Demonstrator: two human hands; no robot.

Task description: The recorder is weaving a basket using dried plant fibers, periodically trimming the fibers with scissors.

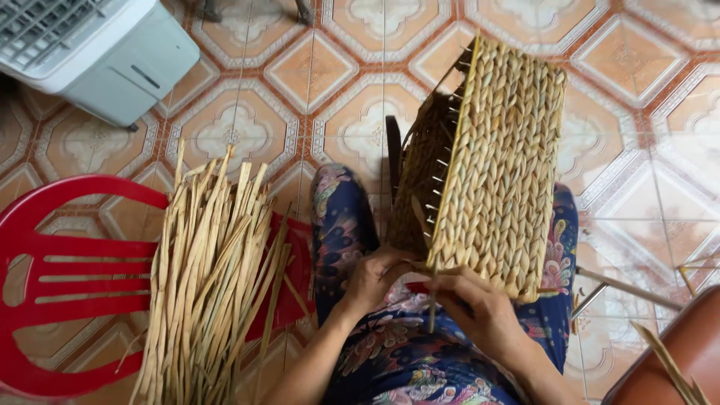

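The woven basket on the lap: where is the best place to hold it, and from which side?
Probably the woven basket is best gripped at its near bottom corner, from the person's side, where the left hand and right hand already are. It stands tilted on the lap, and its open rim bristles with stiff spokes.

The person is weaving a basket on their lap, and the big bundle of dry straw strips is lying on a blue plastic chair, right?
Not quite. The chair is red, not blue, as the head view shows. The rest holds: the woven basket rests on the person's lap, with the left hand and right hand at its lower edge, and the bundle of dry straw strips lies across the chair.
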